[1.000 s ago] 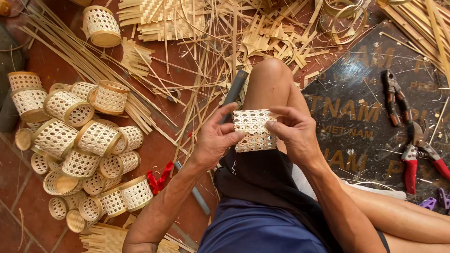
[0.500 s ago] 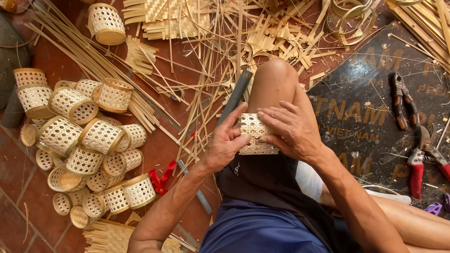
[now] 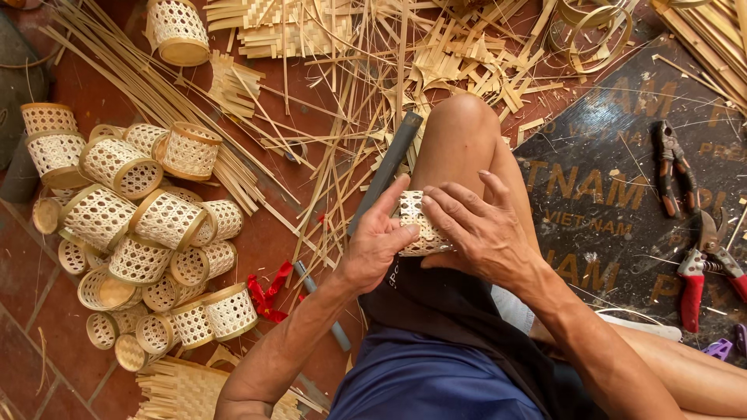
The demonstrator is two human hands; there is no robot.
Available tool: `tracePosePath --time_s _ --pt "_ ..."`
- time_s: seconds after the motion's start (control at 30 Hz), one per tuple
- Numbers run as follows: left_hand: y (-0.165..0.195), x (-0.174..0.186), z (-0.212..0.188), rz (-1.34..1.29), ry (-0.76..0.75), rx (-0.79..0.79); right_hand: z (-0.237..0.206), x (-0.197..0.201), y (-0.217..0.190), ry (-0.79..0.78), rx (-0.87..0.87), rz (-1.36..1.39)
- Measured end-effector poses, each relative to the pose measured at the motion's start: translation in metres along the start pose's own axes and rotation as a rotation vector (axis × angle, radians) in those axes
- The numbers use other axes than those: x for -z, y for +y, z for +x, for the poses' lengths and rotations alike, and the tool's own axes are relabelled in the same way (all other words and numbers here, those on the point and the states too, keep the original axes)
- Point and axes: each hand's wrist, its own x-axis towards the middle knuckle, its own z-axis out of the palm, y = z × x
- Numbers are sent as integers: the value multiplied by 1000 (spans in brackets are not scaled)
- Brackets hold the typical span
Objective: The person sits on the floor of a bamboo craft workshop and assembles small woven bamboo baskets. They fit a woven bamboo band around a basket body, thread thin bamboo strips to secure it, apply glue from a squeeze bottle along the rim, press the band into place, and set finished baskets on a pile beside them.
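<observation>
Both hands at the centre of the frame, closed around one small woven bamboo cylinder (image 3: 419, 225). Left hand (image 3: 377, 245) gripping its left end, thumb raised along the rim, fingers curled under. Right hand (image 3: 478, 229) laid over the top and right side, fingers spread across the weave and pressing down. Cylinder wedged between the two palms, lying on its side against the thigh, just below the raised knee (image 3: 463, 128); much of it hidden under the right fingers.

Lower down: blue shorts (image 3: 436, 381) and a dark cloth (image 3: 443, 299) over the lap.

Just left of the left forearm, a red scrap of ribbon (image 3: 267, 292) on the tiled floor (image 3: 31, 311), with a grey rod (image 3: 323, 303) beside it. Further left, a heap of finished woven cylinders (image 3: 140, 233), pale with darker rims, some upright, some tipped on their sides, touching one another. One more lone cylinder (image 3: 177, 31) at the upper left.

Right of the frame: a dark printed mat (image 3: 615, 233) bearing red-handled pruning shears (image 3: 704, 264) and dark pliers (image 3: 671, 167), well apart from the hands.

Beyond the knee, a dark flat bar (image 3: 387, 167) slanting up, then a wide litter of bamboo strips and offcuts (image 3: 373, 54) across the top of the frame, with coiled bamboo hoops (image 3: 587, 19) at upper right.
</observation>
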Motion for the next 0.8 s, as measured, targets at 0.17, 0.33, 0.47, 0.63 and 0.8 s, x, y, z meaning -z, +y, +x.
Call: tracePosePath --time_s 0.17,0.33,0.47,0.63,0.8 --pt "2 0 -1 5 -26 -29 3 0 5 17 28 78" --pt "11 -9 -9 63 -8 2 5 6 -5 35 -14 167" --pt "23 -15 -16 -54 2 -106 -19 22 -2 370 -248 446" --pt "21 -12 -13 85 -13 -230 -39 5 -5 170 -804 1097" --pt "18 6 0 156 -62 -213 -28 -23 -8 289 -588 1062"
